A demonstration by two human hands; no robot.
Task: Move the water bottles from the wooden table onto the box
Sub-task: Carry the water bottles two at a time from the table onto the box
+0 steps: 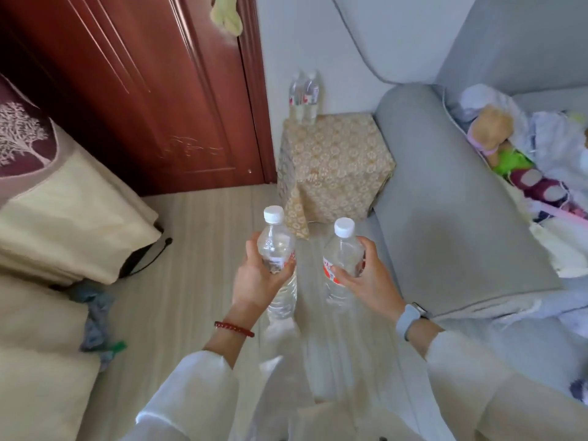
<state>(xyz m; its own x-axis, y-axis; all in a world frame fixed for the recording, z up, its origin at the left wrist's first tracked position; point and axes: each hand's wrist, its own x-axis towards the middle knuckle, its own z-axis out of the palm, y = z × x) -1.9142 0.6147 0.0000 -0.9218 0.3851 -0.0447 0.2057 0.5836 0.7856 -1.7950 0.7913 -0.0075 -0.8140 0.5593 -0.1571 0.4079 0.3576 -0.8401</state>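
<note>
1. A person carries two water bottles, one in each hand, at the lower centre of the frame, above a pale wood-look floor (197,249).
2. The left hand (257,275) wraps its fingers and thumb around the left bottle (276,249) at the label; the bottle stands nearly upright, white cap on top.
3. The right hand (369,278) grips the right bottle (343,253) the same way, fingers curled round its red-and-white label, cap up.
4. The two held bottles are near each other but apart, with floor visible between them.
5. The box (337,160), covered in a gold floral cloth, sits above centre, tucked between a red-brown door (143,90) and a grey sofa (445,202).
6. Two more bottles (304,97) stand side by side at the box's far left corner, against the white wall; whether they touch each other is hard to tell at this distance.
7. A red bracelet (234,328) circles the left wrist and a pale watch (412,316) the right; both sleeves are white.
8. Cream cushions (63,218) fill the left edge of the frame.
9. Toys and clothes (525,160) are piled on the sofa seat at upper right.
</note>
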